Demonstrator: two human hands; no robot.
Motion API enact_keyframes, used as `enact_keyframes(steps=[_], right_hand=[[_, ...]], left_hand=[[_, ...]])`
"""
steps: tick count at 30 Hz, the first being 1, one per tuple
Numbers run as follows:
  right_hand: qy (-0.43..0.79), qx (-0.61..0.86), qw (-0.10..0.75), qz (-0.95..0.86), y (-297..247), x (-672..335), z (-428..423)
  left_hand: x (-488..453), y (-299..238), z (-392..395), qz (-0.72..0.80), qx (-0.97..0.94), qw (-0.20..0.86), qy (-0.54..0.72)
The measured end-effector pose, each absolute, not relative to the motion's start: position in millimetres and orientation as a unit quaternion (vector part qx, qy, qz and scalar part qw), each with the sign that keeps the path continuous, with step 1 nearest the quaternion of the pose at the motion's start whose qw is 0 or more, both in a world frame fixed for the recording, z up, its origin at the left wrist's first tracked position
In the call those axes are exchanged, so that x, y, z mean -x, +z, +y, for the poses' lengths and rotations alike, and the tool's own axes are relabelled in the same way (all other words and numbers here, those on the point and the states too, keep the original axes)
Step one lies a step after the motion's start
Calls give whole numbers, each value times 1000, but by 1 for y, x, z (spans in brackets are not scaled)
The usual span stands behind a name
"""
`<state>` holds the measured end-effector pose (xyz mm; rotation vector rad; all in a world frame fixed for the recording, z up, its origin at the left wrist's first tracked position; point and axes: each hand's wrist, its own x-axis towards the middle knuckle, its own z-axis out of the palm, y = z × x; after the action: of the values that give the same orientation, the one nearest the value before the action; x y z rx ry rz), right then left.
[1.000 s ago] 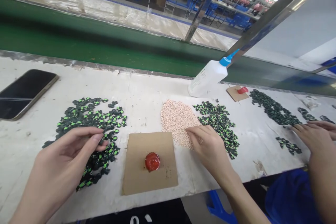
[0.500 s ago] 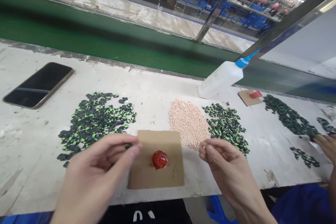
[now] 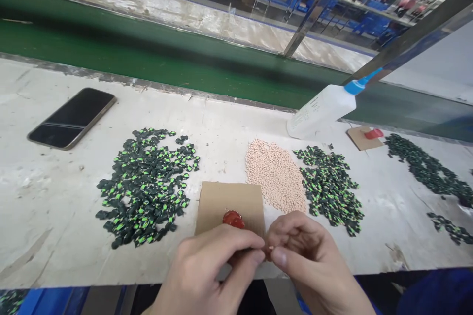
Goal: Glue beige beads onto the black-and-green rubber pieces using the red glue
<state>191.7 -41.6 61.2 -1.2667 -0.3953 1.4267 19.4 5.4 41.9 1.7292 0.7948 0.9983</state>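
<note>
My left hand (image 3: 225,266) is closed in a pinch just in front of the cardboard square (image 3: 231,194); its fingers hide the small dark piece seen between them a moment ago. Facing it, almost fingertip to fingertip, my right hand (image 3: 306,251) pinches a tiny pale pink bead (image 3: 271,247). A glossy red blob (image 3: 233,219) sits on the cardboard, partly covered by my left hand. Beyond my right hand is a heap of pale pink beads (image 3: 275,174). Small black-and-green pieces (image 3: 151,182) lie heaped to the left.
Another black-and-green heap (image 3: 330,184) adjoins the beads. A white bottle (image 3: 321,110) with a blue nozzle stands behind. A phone (image 3: 74,118) lies far left. At right are a smaller cardboard piece (image 3: 360,139) with a red cap (image 3: 374,134) and more dark pieces (image 3: 424,167).
My hands have come together in front of the cardboard, the left moving right and the right moving down and left. The neighbouring person's hand at far right has left the view.
</note>
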Motion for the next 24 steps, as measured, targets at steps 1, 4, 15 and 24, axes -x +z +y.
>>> enact_keyframes(steps=[1,4,15,24], right_hand=[[612,530,558,-184,59,-194,-41],[633,507,530,-248,58,-200,-39],[579,561,460,-370,64,-197,-38],[497,597,469,-420,57,-187,-46]], left_hand=[[-19,41,6,314,-716,475,404],[-17,39,8,284,-736,470,396],[-19,45,-1,377,-688,513,349],[-18,41,1,385,-662,551,331]])
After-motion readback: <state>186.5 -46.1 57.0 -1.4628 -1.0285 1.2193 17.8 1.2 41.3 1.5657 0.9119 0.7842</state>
